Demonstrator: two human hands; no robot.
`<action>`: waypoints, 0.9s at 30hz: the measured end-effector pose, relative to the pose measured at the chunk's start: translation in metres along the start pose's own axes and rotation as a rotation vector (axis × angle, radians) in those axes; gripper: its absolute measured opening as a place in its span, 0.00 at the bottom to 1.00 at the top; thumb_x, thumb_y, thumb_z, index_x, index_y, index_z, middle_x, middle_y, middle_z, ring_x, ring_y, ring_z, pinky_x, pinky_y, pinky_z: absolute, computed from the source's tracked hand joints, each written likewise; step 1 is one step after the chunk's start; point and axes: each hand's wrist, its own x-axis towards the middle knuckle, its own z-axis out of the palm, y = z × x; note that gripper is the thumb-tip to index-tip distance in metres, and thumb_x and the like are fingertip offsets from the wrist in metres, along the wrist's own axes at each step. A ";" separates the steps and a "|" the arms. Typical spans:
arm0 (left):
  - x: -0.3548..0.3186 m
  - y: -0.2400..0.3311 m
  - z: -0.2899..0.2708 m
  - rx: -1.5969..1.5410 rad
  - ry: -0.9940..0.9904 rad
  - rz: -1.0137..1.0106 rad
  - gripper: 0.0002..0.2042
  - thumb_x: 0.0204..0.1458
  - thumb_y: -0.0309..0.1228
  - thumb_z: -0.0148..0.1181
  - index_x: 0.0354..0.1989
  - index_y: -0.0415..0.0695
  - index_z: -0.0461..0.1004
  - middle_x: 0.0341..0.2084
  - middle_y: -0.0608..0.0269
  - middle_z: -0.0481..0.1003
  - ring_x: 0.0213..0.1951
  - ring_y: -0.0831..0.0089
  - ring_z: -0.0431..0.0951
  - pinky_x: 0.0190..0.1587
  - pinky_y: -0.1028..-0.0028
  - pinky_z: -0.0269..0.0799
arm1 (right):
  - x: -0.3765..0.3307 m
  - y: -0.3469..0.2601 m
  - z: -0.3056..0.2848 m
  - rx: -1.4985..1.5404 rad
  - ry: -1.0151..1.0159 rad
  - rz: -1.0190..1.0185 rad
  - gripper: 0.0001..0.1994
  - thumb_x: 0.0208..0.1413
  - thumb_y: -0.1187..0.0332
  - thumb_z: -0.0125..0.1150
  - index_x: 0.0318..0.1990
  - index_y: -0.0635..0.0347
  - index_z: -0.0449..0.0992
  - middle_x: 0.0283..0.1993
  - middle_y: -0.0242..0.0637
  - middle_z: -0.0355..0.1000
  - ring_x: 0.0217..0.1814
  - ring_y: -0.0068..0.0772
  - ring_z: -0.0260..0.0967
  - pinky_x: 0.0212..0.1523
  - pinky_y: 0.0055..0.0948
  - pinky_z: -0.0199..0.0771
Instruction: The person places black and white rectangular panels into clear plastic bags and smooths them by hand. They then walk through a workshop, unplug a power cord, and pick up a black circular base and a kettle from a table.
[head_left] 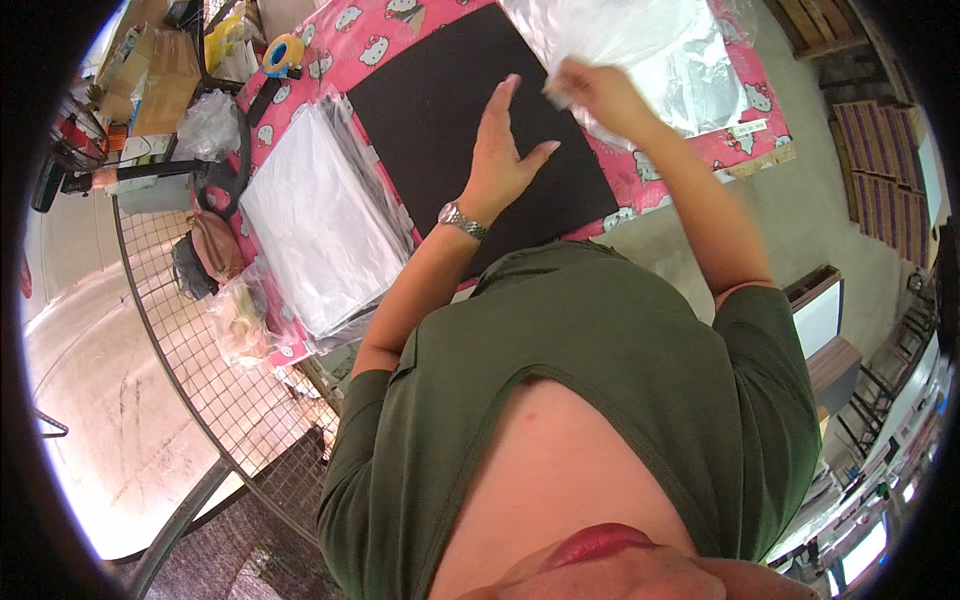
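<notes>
A black rectangular sheet [430, 90] lies on the pink patterned tablecloth [375, 50] in front of me. Over its middle is my left hand [500, 160], with fingers stretched out, thumb apart and nothing in it; a metal-banded watch [463, 222] circles that wrist. My right hand [605, 98] is at the sheet's right edge, beside a stack of clear plastic bags [690, 85]. Its fingers are curled together and slightly blurred; whether they pinch the plastic's edge is hard to make out. To the left lies another stack of whitish plastic-wrapped sheets [315, 220].
A roll of yellow tape [284, 54] stands at the table's far left corner. Left of the table are a cardboard box [165, 80], a wire mesh rack [170, 260] and a brown pouch [215, 245]. Stacked cartons [880, 190] stand at the right.
</notes>
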 end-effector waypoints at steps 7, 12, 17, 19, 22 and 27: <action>-0.003 0.013 -0.039 -0.064 0.063 -0.233 0.05 0.42 0.21 0.59 0.23 0.39 0.68 0.16 0.66 0.68 0.20 0.80 0.69 0.27 0.80 0.67 | -0.017 -0.074 0.014 0.282 0.238 -0.075 0.10 0.46 0.66 0.61 0.30 0.62 0.70 0.23 0.36 0.69 0.28 0.32 0.68 0.34 0.29 0.68; -0.004 0.021 -0.077 -0.344 0.104 -0.007 0.08 0.44 0.20 0.57 0.19 0.40 0.64 0.24 0.64 0.70 0.31 0.76 0.72 0.38 0.78 0.67 | -0.020 -0.079 0.019 0.645 0.115 0.131 0.07 0.47 0.73 0.59 0.34 0.65 0.72 0.27 0.31 0.71 0.32 0.19 0.67 0.39 0.19 0.66; -0.017 0.013 -0.108 -0.963 0.039 -0.295 0.09 0.46 0.16 0.53 0.27 0.44 0.61 0.31 0.61 0.71 0.32 0.73 0.73 0.37 0.75 0.69 | -0.007 -0.082 0.012 0.961 -0.342 0.090 0.04 0.50 0.71 0.58 0.29 0.62 0.72 0.22 0.24 0.65 0.24 0.14 0.60 0.27 0.17 0.61; -0.021 0.014 -0.112 -0.927 0.119 -0.322 0.10 0.46 0.16 0.54 0.27 0.44 0.60 0.28 0.64 0.69 0.29 0.76 0.71 0.35 0.76 0.68 | 0.002 -0.082 0.014 0.780 -0.334 0.121 0.05 0.50 0.70 0.59 0.28 0.62 0.72 0.22 0.25 0.64 0.23 0.14 0.59 0.26 0.18 0.60; -0.033 0.024 -0.109 -0.796 0.139 -0.427 0.08 0.48 0.19 0.54 0.33 0.42 0.63 0.25 0.69 0.66 0.27 0.81 0.67 0.33 0.79 0.66 | 0.010 -0.085 0.052 0.372 0.000 -0.155 0.10 0.53 0.66 0.55 0.26 0.64 0.73 0.25 0.28 0.66 0.24 0.16 0.60 0.26 0.18 0.60; -0.060 0.012 -0.123 -0.694 0.076 -0.617 0.11 0.52 0.25 0.51 0.43 0.38 0.66 0.34 0.63 0.71 0.36 0.78 0.70 0.40 0.77 0.66 | 0.027 -0.117 0.061 1.070 -0.157 0.282 0.09 0.51 0.67 0.57 0.29 0.65 0.74 0.27 0.29 0.69 0.32 0.19 0.65 0.33 0.19 0.65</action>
